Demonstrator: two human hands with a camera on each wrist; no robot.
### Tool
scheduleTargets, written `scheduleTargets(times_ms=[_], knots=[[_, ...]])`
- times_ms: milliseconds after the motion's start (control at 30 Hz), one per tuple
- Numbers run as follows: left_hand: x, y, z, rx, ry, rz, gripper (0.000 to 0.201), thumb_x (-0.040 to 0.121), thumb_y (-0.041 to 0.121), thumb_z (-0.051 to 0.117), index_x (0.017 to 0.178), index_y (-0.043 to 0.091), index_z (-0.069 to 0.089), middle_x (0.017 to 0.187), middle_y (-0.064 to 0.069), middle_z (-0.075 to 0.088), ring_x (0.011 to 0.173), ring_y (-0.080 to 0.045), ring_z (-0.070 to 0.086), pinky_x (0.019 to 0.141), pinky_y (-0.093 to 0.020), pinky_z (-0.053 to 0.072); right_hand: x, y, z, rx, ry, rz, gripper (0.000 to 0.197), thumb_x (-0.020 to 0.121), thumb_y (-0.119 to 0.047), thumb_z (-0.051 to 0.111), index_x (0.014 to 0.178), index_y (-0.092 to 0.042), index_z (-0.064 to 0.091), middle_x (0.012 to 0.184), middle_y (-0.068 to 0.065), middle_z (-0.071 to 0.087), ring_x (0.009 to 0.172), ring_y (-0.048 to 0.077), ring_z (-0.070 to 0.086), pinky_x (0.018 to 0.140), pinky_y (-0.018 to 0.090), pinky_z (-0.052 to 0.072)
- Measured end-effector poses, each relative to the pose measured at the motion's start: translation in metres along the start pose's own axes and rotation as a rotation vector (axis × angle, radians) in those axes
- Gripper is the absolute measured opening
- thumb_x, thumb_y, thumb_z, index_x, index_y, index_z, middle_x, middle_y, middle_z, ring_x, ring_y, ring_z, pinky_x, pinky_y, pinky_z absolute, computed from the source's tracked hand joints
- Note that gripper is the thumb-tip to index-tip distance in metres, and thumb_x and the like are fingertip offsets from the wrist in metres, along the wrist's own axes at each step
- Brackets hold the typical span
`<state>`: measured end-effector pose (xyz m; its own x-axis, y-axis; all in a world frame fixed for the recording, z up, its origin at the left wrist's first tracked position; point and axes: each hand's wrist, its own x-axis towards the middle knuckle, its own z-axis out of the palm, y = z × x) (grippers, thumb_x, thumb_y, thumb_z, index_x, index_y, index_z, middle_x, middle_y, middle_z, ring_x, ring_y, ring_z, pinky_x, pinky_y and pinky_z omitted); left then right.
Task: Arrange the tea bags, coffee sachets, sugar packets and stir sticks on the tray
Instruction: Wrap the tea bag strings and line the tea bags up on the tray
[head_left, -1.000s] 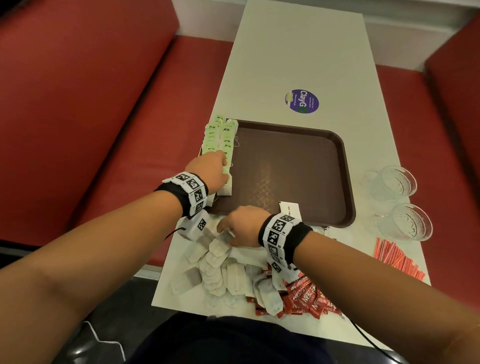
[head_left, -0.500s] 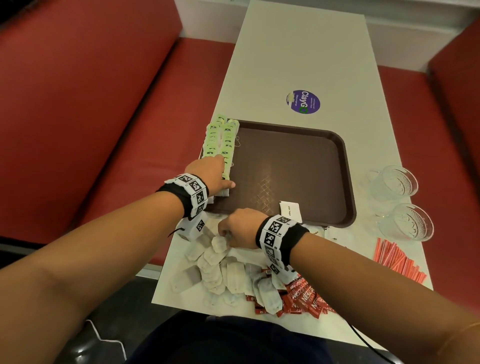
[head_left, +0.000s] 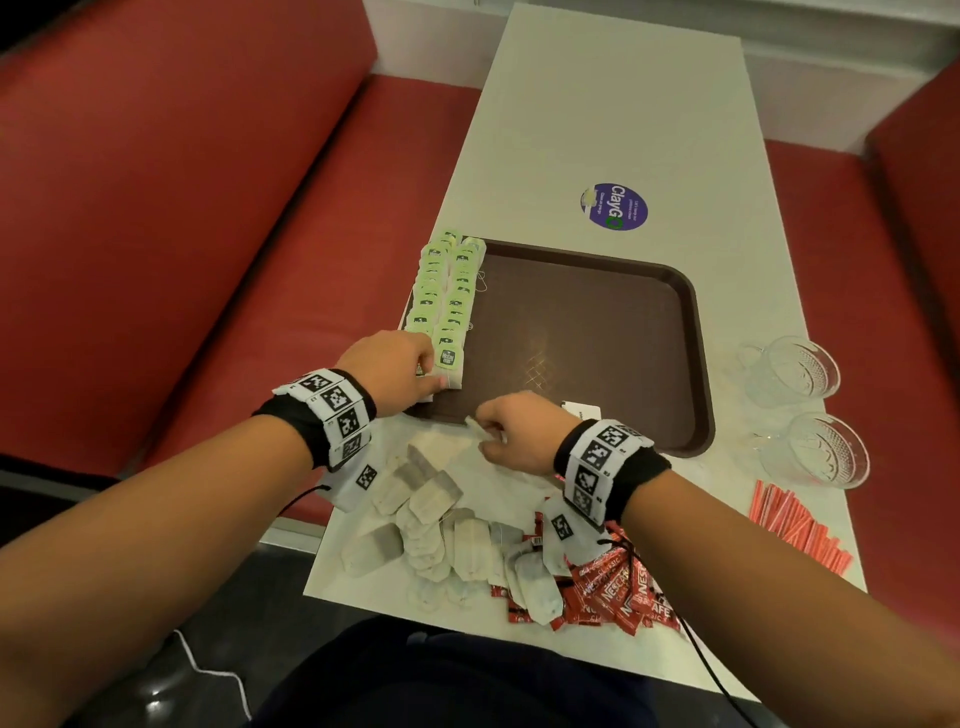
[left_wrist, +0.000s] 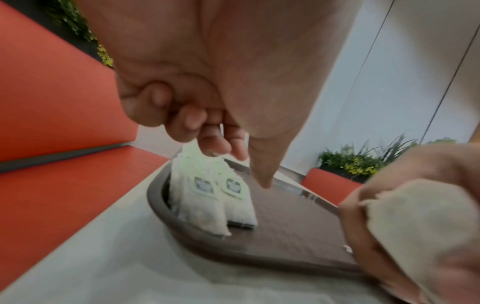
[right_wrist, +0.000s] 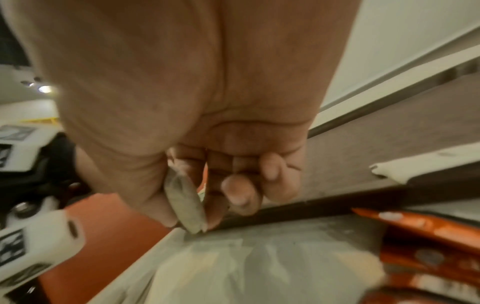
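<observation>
Plainly, a tea bag (right_wrist: 183, 202) is a feather-light, limp thing: a thin paper pouch with loose leaf inside, a fine string and a green paper tag. I judge it will fold or flutter if taken by a corner, and the string may snag on a neighbour, so a light pinch across the flat pouch, near its top edge, should serve best; a hard squeeze risks tearing the paper.

The right hand (head_left: 511, 426) does just that: thumb and forefinger are pressed together on one bag, the other fingers curled in, right at the near edge of the tray (head_left: 698, 364). The left hand (head_left: 389, 366) sits at the tray's near left corner, its fingers bent down onto the nearest bags of the two rows (head_left: 447, 291) laid along the tray's left edge; whether it pinches one or only presses it flat I cannot tell.

More loose tea bags (head_left: 431, 514) lie heaped on the table (head_left: 597, 104) by its near edge, with red coffee sachets (head_left: 618, 592) beside them and red stir sticks (head_left: 795, 525) near the right edge.
</observation>
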<state>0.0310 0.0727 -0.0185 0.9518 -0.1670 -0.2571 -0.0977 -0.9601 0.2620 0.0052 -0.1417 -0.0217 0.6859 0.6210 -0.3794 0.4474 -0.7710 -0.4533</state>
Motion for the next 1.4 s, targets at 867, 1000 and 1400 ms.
scheduleTargets(times_ms=[867,1000,1400], knots=[[-0.047,0.007,0.011,-0.155,-0.088,0.447,0.016,0.092,0.04,0.066,0.1,0.029,0.075,0.101,0.012,0.067,0.089,-0.009,0.062,0.074,-0.027,0.046,-0.018,-0.003,0.012,0.198,0.09,-0.007,0.03,0.083,-0.041,0.074,0.103,-0.026,0.057,0.087,-0.008,0.058,0.075,0.013,0.053,0.064,0.027,0.038],[-0.039,0.014,0.0,-0.241,0.013,0.471,0.018,0.091,0.044,0.063,0.097,0.031,0.075,0.089,0.011,0.067,0.079,-0.007,0.061,0.071,-0.035,0.051,-0.01,-0.001,0.006,0.24,0.212,-0.013,0.015,0.09,-0.033,0.067,0.084,-0.027,0.054,0.077,-0.01,0.054,0.075,0.015,0.053,0.064,0.027,0.036],[0.001,0.008,0.012,-0.199,-0.012,0.032,0.013,0.099,0.027,0.056,0.101,0.02,0.067,0.087,0.002,0.07,0.087,-0.023,0.065,0.072,-0.031,0.048,0.011,0.017,-0.004,0.19,0.202,0.122,0.015,0.097,-0.03,0.057,0.109,-0.022,0.061,0.102,0.001,0.067,0.09,0.021,0.062,0.078,0.033,0.05]])
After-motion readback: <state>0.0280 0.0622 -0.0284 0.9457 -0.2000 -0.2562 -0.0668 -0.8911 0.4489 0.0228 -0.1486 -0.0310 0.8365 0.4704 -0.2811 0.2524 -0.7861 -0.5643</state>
